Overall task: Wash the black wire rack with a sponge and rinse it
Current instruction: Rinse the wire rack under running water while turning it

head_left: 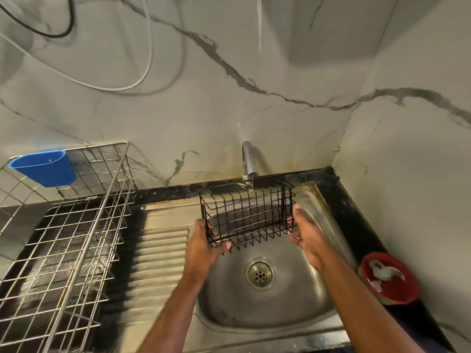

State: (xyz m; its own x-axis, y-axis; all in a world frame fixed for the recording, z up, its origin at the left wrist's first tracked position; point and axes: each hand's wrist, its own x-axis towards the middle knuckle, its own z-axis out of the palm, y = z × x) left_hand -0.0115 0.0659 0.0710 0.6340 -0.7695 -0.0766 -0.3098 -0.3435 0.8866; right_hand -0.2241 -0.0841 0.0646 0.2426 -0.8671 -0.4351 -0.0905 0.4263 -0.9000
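A silver dish rack (63, 238) is seen on the bench's left side. The black wire rack (248, 212) is held above the sink (293, 309), under the tap (248, 161), gripped at its ends by the left hand (204, 247) and right hand (307, 236). A red bowl (390, 278) sits at the right edge.

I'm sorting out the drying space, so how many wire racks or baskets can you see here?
2. The black wire rack is held over the sink between the left hand and right hand; the silver dish rack stands left, on the counter.
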